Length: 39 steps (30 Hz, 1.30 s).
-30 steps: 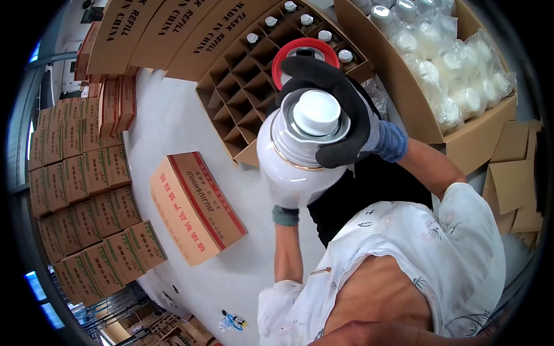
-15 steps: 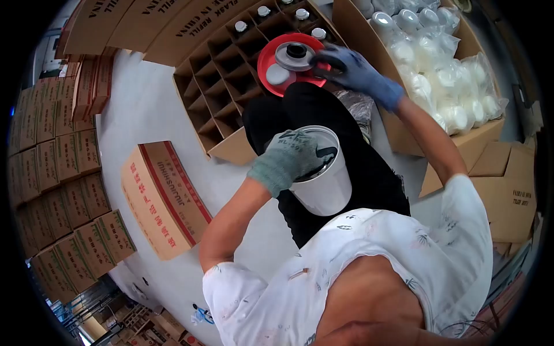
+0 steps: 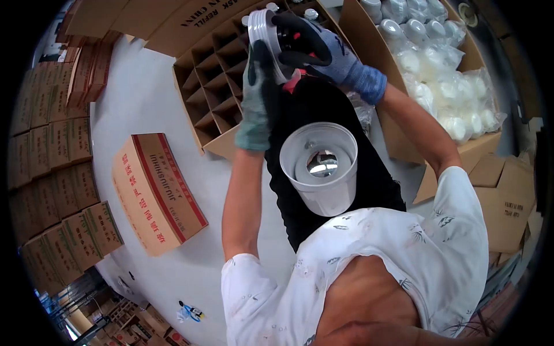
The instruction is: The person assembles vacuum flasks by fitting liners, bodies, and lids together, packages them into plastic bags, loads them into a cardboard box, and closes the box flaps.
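A white ribbed round lid (image 3: 266, 41) is tilted on edge between my hands, above the far end of my lap. My left hand (image 3: 259, 92), in a green-grey glove, presses its fingers against the lid's near side. My right hand (image 3: 320, 55), in a blue-grey glove, curls round the lid's other side, where a dark part shows. Behind them the red dish (image 3: 293, 82) is mostly hidden. A white cylindrical container (image 3: 326, 196) stands on my thighs, its top open. Inside sits a shiny mirror-like round piece (image 3: 322, 164) within a pale ring.
Ahead stands a divided carton (image 3: 216, 75) with several white-capped items in its far cells. To the right, another carton (image 3: 398, 124) holds bagged white parts (image 3: 430, 75). A closed printed box (image 3: 158, 193) lies on the floor at left, near stacked cartons (image 3: 52, 184).
My left hand has left the white container and moved forward to the lid. My right hand has lifted the lid off the red dish and turned it on edge.
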### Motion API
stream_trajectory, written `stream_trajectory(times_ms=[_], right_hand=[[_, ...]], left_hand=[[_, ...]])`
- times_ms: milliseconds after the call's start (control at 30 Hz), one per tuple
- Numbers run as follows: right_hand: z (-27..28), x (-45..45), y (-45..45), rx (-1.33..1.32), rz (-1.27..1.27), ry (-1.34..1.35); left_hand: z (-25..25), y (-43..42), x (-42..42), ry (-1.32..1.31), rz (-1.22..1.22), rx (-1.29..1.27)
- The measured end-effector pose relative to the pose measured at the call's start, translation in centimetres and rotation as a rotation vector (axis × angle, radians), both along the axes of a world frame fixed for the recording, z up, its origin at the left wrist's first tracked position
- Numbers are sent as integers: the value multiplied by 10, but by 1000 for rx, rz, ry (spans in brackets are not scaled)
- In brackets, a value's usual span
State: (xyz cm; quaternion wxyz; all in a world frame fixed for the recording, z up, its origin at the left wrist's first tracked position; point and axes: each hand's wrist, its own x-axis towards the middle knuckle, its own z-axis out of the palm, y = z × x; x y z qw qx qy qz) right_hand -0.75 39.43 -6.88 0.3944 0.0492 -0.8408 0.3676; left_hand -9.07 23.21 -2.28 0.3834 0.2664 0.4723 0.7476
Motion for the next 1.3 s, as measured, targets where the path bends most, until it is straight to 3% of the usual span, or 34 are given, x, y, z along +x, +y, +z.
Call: stream_trajectory(times_ms=[33, 100, 133, 200, 300, 367, 400, 433, 500, 567, 633, 733, 833, 933, 967, 1000, 1067, 1100, 1200, 1233, 1300], right_hand=[[1, 6, -2, -267, 117, -68], [10, 32, -19, -544, 421, 42], [-13, 31, -7, -599, 445, -23], [-43, 45, 2, -870, 448, -200], [-60, 67, 15, -1252, 455, -463], [-38, 77, 14, -981, 246, -705], [-4, 83, 7, -572, 41, -836], [-12, 96, 12, -697, 136, -742], [-8, 109, -8, -312, 51, -472], [0, 112, -39, -286, 178, -361], [-14, 111, -60, 286, 257, -194], [-14, 119, -74, 136, 262, -241], [-8, 135, -69, 332, 256, -317], [-14, 134, -79, 197, 233, -315], [0, 128, -83, -162, 245, -572], [-8, 117, -80, -226, 334, -473], [-3, 100, -72, -423, 564, -572], [-2, 95, -68, -401, 631, -567], [-11, 98, -65, -404, 673, -403], [-3, 113, -62, -452, 621, -502], [20, 152, -63, -174, 452, -474]], left_hand=[[5, 3, 5, 336, 60, -58], [9, -7, 10, 1006, 62, -62], [11, -13, 12, 1305, 129, -23], [29, -22, 14, 1603, 37, 83], [25, -50, 24, 1372, -108, -23], [16, -72, 23, 1224, -175, -109], [12, -81, 22, 1206, -229, -122], [10, -88, 27, 1148, -322, -133], [1, -98, 36, 1090, -419, -157], [4, -96, 42, 1082, -444, -162], [6, -95, 43, 1152, -480, -149], [4, -93, 45, 1191, -530, -110], [-4, -85, 57, 1160, -561, -53], [3, -84, 60, 1270, -557, -44], [3, -89, 64, 1315, -529, -96], [6, -95, 70, 1333, -485, -152], [16, -106, 81, 1382, -393, -265], [15, -111, 83, 1381, -377, -289], [-4, -118, 75, 1056, -265, -129], [-19, -118, 75, 832, -110, 26], [-54, -118, 85, 498, 217, -84]])
